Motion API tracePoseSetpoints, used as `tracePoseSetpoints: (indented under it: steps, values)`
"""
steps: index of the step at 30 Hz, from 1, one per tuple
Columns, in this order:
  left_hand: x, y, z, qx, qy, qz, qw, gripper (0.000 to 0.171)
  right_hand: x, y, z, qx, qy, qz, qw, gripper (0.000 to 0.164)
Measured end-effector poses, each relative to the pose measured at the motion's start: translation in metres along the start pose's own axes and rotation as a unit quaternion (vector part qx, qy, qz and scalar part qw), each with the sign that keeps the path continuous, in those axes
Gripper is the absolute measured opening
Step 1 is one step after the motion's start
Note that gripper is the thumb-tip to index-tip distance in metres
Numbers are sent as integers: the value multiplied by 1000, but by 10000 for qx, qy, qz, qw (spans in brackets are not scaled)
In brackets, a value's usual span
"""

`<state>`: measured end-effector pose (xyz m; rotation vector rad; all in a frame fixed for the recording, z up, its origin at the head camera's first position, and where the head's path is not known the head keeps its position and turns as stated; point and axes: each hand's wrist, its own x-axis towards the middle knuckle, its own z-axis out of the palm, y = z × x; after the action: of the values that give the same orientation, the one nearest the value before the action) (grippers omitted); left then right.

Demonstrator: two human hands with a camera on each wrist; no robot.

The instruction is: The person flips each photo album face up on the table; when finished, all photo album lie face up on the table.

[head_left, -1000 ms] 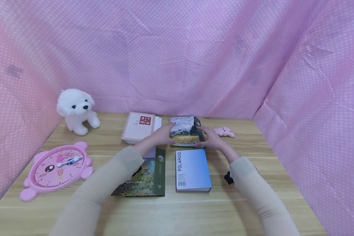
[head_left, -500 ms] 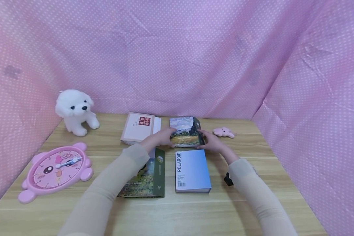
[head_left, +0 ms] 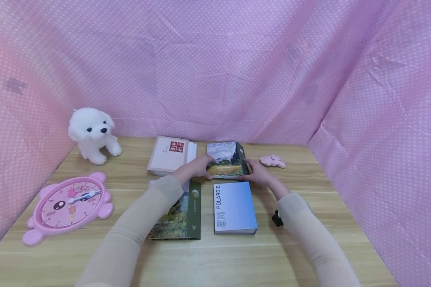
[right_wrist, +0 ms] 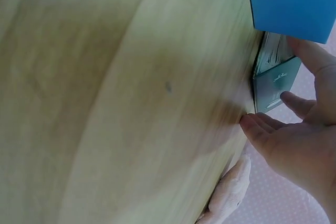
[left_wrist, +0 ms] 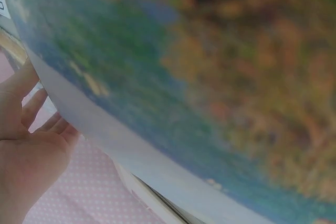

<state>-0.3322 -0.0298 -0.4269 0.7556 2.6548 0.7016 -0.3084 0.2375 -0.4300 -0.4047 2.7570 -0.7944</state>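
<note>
A small photo album (head_left: 222, 161) with a painted landscape cover and dark green spine lies at the back middle of the table. At its left edge is my left hand (head_left: 202, 165); fingers and thumb reach toward that side. My right hand (head_left: 258, 173) is at the spine side, thumb near the front corner. In the right wrist view, its fairly straight fingers (right_wrist: 260, 129) reach along the green spine (right_wrist: 275, 85), fingertips down by the tabletop. The left wrist view shows the left hand (left_wrist: 34, 161) with extended fingers partly hidden behind a close, blurred painted cover.
In front lie a blue Polaroid album (head_left: 236, 207) and a larger green-spined photo album (head_left: 181, 219), partly under the left sleeve. A white album with red characters (head_left: 169, 155) lies back left. A plush dog (head_left: 95, 135), pink toy clock (head_left: 72, 203) and small pink toy (head_left: 273, 160) surround them.
My hands have drawn slightly lower and nearer the album's front corners. Less of the fingers shows over its cover. The album itself has hardly moved.
</note>
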Motion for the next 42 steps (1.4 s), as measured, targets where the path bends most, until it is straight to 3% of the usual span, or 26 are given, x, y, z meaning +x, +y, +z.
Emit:
tracePoseSetpoints:
  steps: [9,14,23,28,42]
  values:
    - [1,-3,1,-34,14,-63,10000,68,-1,-1,1,159,-26,156,9997,87]
    - [1,-3,0,-3,-29,88,10000,69,-2,2,1,374,50,209,9991,86]
    - [1,-5,0,-15,-83,399,9992,71,-2,5,-4,1062,337,-109,9937,82]
    - [-1,-6,0,-56,-198,448,9988,72,-4,3,-7,1119,453,-207,9925,78]
    - [-3,1,-3,-1294,-91,559,9900,74,-7,-11,-13,2114,636,-413,9745,70]
